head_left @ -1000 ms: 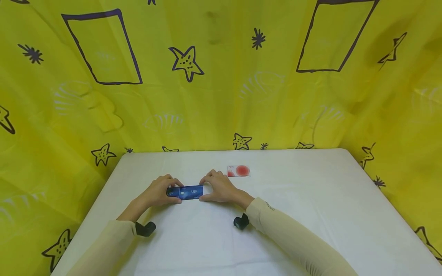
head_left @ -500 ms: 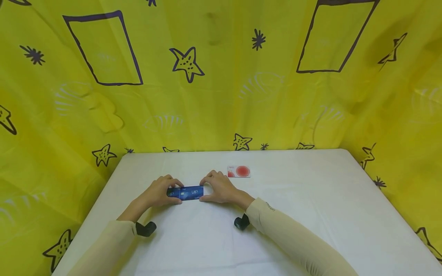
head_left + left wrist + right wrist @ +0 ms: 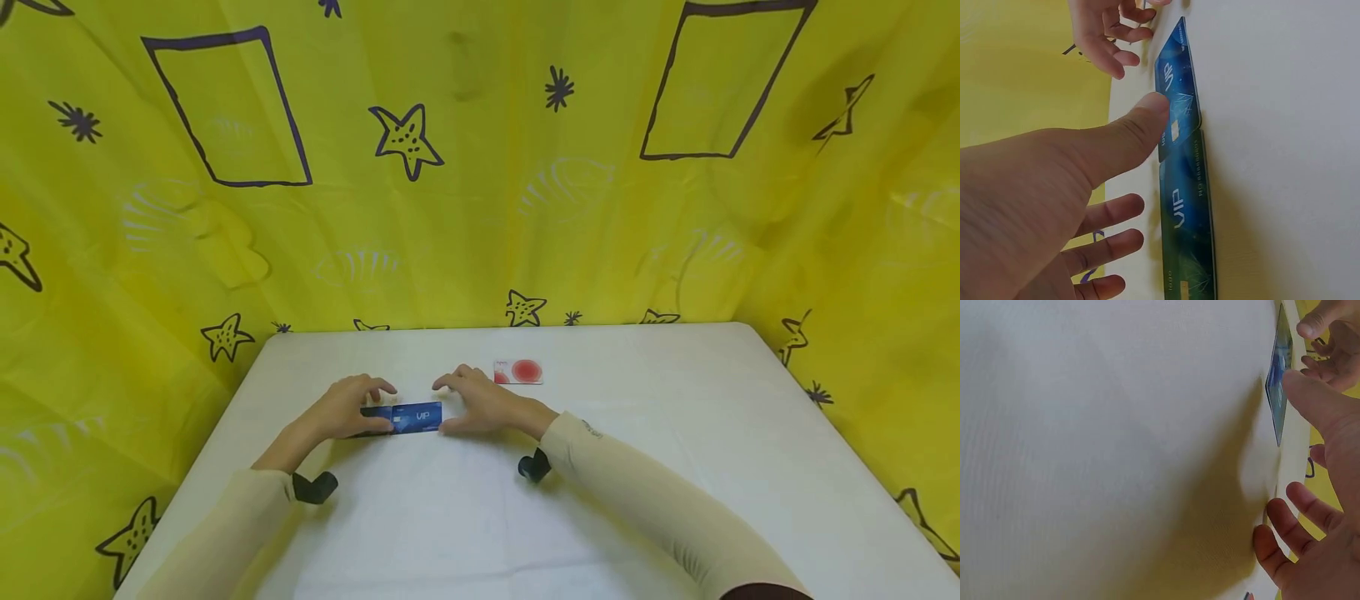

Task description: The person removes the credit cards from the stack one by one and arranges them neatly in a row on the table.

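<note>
Two blue cards marked VIP lie end to end on the white table, their short edges meeting. The right card shows fully in the head view. Part of the left card is hidden by the left hand in the head view, while the left wrist view shows its lettering. My left hand hovers over the left card with thumb and fingers spread apart. Just past the right card's outer end is my right hand, its fingers parted and nothing between them.
A white card with red circles lies on the table behind the right hand. A yellow curtain with drawn stars hangs along the table's back and sides.
Both hands have let go of the blue cards. Their fingers have spread and lifted off the edges; the right hand has drawn slightly away to the right. The cards stay almost in place.
</note>
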Motion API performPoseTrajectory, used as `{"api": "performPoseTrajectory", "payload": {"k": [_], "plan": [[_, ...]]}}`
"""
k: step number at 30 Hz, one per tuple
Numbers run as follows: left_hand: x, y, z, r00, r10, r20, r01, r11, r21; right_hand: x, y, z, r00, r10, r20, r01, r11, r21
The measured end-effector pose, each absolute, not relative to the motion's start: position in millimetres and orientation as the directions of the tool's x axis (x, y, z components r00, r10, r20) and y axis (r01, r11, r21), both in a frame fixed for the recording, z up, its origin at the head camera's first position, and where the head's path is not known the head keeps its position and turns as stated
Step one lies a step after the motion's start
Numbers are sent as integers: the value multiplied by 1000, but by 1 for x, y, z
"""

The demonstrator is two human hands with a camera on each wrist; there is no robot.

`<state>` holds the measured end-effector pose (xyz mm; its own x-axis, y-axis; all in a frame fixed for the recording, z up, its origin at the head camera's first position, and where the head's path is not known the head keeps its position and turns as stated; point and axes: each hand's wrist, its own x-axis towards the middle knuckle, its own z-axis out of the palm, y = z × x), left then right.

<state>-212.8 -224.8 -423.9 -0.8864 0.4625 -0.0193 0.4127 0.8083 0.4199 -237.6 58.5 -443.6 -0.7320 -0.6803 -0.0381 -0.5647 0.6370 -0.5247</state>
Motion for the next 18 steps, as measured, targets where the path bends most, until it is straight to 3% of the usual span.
{"api": "performPoseTrajectory", "payload": {"k": [18], "plan": [[-222, -218, -405, -896, 445, 11, 395, 784, 479, -246, 75, -428, -707, -708, -6, -608, 612, -505]]}}
